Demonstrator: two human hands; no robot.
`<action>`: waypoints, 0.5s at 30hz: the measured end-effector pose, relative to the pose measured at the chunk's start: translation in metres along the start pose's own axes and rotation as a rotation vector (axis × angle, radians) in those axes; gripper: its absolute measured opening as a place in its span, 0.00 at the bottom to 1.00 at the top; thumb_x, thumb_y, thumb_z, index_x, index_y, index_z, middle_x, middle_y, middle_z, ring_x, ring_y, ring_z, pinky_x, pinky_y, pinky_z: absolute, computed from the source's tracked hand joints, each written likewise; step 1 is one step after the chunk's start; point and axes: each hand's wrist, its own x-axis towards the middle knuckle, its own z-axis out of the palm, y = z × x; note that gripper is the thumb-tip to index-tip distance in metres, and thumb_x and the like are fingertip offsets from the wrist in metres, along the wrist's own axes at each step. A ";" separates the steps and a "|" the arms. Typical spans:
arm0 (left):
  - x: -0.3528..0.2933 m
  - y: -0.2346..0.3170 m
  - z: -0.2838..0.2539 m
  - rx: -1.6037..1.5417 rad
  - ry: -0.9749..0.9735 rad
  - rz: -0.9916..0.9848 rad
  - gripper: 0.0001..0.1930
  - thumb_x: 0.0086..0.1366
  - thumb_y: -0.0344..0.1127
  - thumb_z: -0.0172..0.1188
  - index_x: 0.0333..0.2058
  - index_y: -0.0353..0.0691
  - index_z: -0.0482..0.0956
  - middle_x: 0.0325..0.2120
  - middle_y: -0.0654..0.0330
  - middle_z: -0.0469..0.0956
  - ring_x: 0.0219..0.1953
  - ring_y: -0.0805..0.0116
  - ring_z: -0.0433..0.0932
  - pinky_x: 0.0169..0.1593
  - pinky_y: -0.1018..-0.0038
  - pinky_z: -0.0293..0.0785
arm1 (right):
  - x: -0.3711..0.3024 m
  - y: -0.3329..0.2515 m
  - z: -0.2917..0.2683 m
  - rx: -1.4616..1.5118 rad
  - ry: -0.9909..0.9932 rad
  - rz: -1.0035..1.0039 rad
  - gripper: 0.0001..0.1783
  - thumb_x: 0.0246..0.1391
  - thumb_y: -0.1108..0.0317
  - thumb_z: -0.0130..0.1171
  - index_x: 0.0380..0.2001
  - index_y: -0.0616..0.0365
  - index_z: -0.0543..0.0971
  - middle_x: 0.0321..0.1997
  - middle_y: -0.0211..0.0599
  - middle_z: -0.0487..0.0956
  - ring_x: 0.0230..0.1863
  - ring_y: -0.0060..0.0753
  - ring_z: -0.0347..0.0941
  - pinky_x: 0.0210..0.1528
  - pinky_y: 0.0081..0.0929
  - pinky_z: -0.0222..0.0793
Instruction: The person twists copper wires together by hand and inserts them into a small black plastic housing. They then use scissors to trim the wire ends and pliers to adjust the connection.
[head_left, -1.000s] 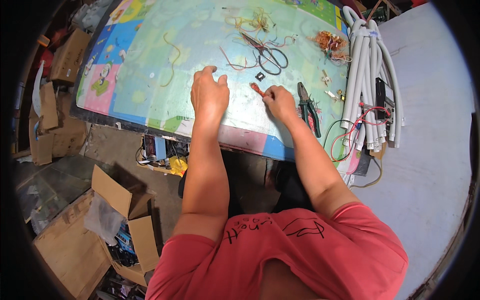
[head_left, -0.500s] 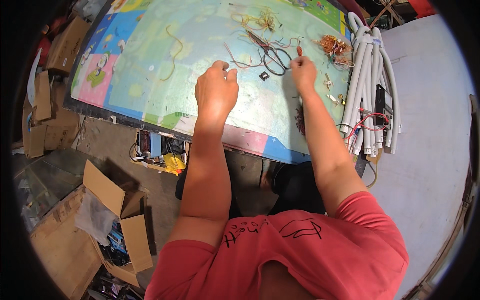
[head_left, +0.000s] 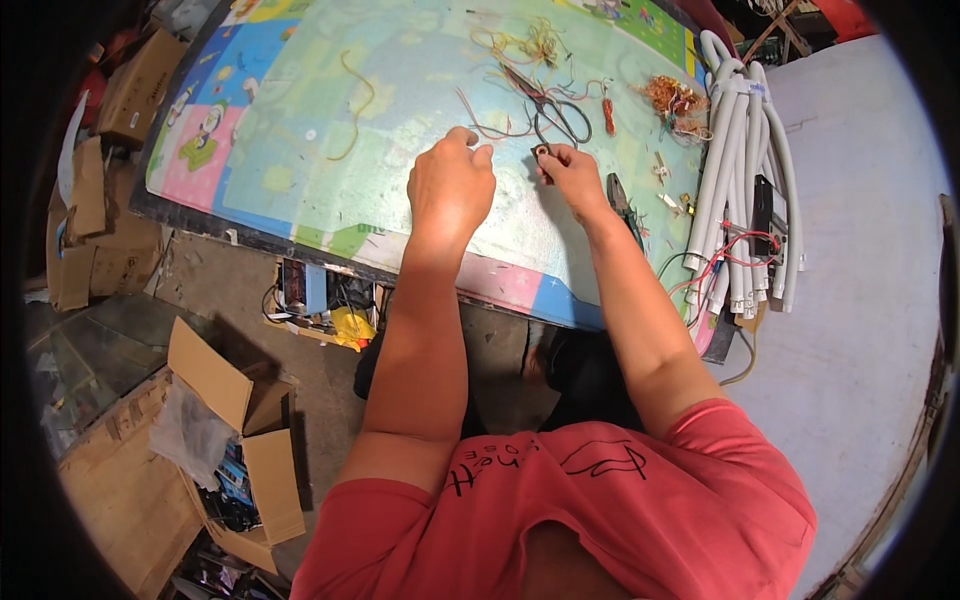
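Observation:
Between the thumb and fingers of my right hand (head_left: 575, 183) is a small dark square part (head_left: 541, 151) with a pale ring on it. My left hand (head_left: 450, 190) is beside it, fingers curled in; whatever they hold is hidden. Just beyond my hands lie black-handled scissors (head_left: 545, 100) among thin wires (head_left: 483, 128). A slim red object (head_left: 609, 115), possibly a small tool, rests right of the scissors. Pliers (head_left: 618, 195) lie beside my right wrist, partly covered by it.
A tangle of copper-coloured wire (head_left: 668, 97) and small metal bits (head_left: 672, 203) lie on the right of the patterned table mat (head_left: 290, 150). Bundled grey tubes (head_left: 735, 180) line that edge. A yellowish wire (head_left: 358, 105) lies at left. An open cardboard box (head_left: 270, 480) stands below.
My right hand has left the red object and come nearer and left, picking the small dark part up from the mat. The pliers have come into sight. My left hand shifted slightly right.

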 end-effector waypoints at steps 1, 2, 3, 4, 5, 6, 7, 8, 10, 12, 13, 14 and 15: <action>0.000 -0.002 0.001 -0.037 -0.012 0.007 0.17 0.60 0.39 0.54 0.42 0.32 0.77 0.37 0.46 0.79 0.39 0.52 0.78 0.45 0.66 0.71 | -0.011 -0.012 0.001 0.086 -0.033 0.033 0.11 0.54 0.66 0.58 0.36 0.63 0.78 0.31 0.34 0.77 0.32 0.24 0.73 0.35 0.22 0.69; 0.001 -0.004 0.002 -0.075 -0.029 0.021 0.16 0.60 0.38 0.54 0.42 0.32 0.77 0.36 0.47 0.79 0.38 0.54 0.79 0.43 0.67 0.72 | -0.027 -0.029 0.000 0.171 -0.057 0.064 0.10 0.55 0.67 0.57 0.37 0.63 0.78 0.31 0.32 0.77 0.31 0.20 0.72 0.34 0.19 0.69; 0.001 -0.004 0.006 -0.114 -0.053 0.039 0.16 0.60 0.37 0.55 0.41 0.31 0.77 0.35 0.48 0.80 0.36 0.57 0.79 0.41 0.69 0.73 | -0.041 -0.043 -0.002 0.259 -0.075 0.096 0.10 0.56 0.67 0.57 0.37 0.64 0.78 0.31 0.30 0.77 0.30 0.17 0.71 0.32 0.17 0.68; 0.000 -0.004 0.008 -0.253 -0.113 0.002 0.15 0.61 0.36 0.54 0.41 0.31 0.77 0.34 0.49 0.80 0.34 0.60 0.79 0.39 0.71 0.73 | -0.053 -0.056 0.000 0.290 -0.086 0.073 0.10 0.56 0.68 0.57 0.37 0.64 0.78 0.31 0.30 0.77 0.30 0.17 0.71 0.32 0.17 0.68; 0.000 -0.004 0.014 -0.392 -0.182 -0.032 0.14 0.61 0.35 0.54 0.41 0.30 0.77 0.33 0.51 0.80 0.33 0.64 0.79 0.37 0.73 0.73 | -0.064 -0.065 -0.001 0.320 -0.090 0.051 0.10 0.56 0.68 0.57 0.37 0.65 0.78 0.31 0.30 0.77 0.30 0.17 0.71 0.31 0.17 0.68; 0.000 -0.002 0.015 -0.529 -0.249 -0.069 0.14 0.62 0.33 0.54 0.41 0.30 0.77 0.32 0.53 0.80 0.32 0.68 0.78 0.35 0.75 0.73 | -0.073 -0.073 0.000 0.352 -0.098 0.028 0.10 0.56 0.68 0.57 0.36 0.65 0.78 0.31 0.30 0.78 0.30 0.18 0.71 0.31 0.18 0.68; -0.002 0.003 0.014 -0.605 -0.293 -0.085 0.13 0.62 0.33 0.54 0.41 0.29 0.76 0.32 0.54 0.79 0.31 0.70 0.78 0.34 0.76 0.73 | -0.080 -0.077 -0.001 0.341 -0.098 0.005 0.10 0.55 0.69 0.57 0.36 0.66 0.78 0.31 0.30 0.78 0.30 0.18 0.71 0.30 0.17 0.68; -0.006 0.010 0.014 -0.680 -0.343 -0.101 0.13 0.62 0.32 0.54 0.42 0.29 0.76 0.31 0.56 0.79 0.31 0.72 0.77 0.33 0.78 0.72 | -0.086 -0.080 -0.003 0.332 -0.092 -0.017 0.10 0.55 0.69 0.58 0.36 0.66 0.78 0.31 0.30 0.77 0.30 0.18 0.71 0.30 0.17 0.68; -0.009 0.017 0.015 -0.777 -0.406 -0.109 0.13 0.62 0.31 0.55 0.42 0.29 0.76 0.30 0.57 0.79 0.30 0.73 0.76 0.32 0.79 0.73 | -0.094 -0.084 -0.008 0.317 -0.090 -0.050 0.11 0.54 0.69 0.60 0.36 0.66 0.78 0.30 0.30 0.77 0.29 0.18 0.71 0.30 0.17 0.67; -0.010 0.018 0.017 -0.782 -0.400 -0.112 0.13 0.61 0.30 0.56 0.43 0.29 0.75 0.30 0.58 0.78 0.29 0.73 0.76 0.32 0.79 0.73 | -0.098 -0.083 -0.010 0.253 -0.091 -0.084 0.10 0.54 0.67 0.59 0.35 0.64 0.77 0.28 0.28 0.75 0.28 0.17 0.70 0.30 0.16 0.65; -0.010 0.018 0.017 -0.786 -0.396 -0.114 0.13 0.61 0.30 0.56 0.43 0.29 0.75 0.30 0.58 0.78 0.29 0.73 0.76 0.32 0.79 0.73 | -0.100 -0.083 -0.010 0.220 -0.092 -0.101 0.10 0.54 0.66 0.59 0.35 0.63 0.77 0.27 0.27 0.75 0.27 0.17 0.69 0.29 0.15 0.64; -0.011 0.019 0.018 -0.793 -0.383 -0.119 0.12 0.60 0.29 0.56 0.42 0.30 0.76 0.29 0.58 0.78 0.28 0.74 0.76 0.31 0.80 0.72 | -0.100 -0.081 -0.011 0.223 -0.096 -0.101 0.10 0.54 0.67 0.59 0.35 0.63 0.78 0.27 0.28 0.75 0.27 0.17 0.69 0.30 0.16 0.65; -0.012 0.020 0.018 -0.801 -0.368 -0.124 0.12 0.60 0.29 0.57 0.42 0.30 0.76 0.28 0.59 0.78 0.28 0.74 0.76 0.31 0.80 0.72 | -0.100 -0.079 -0.011 0.225 -0.101 -0.101 0.10 0.54 0.67 0.59 0.36 0.63 0.78 0.27 0.28 0.76 0.28 0.16 0.70 0.30 0.16 0.65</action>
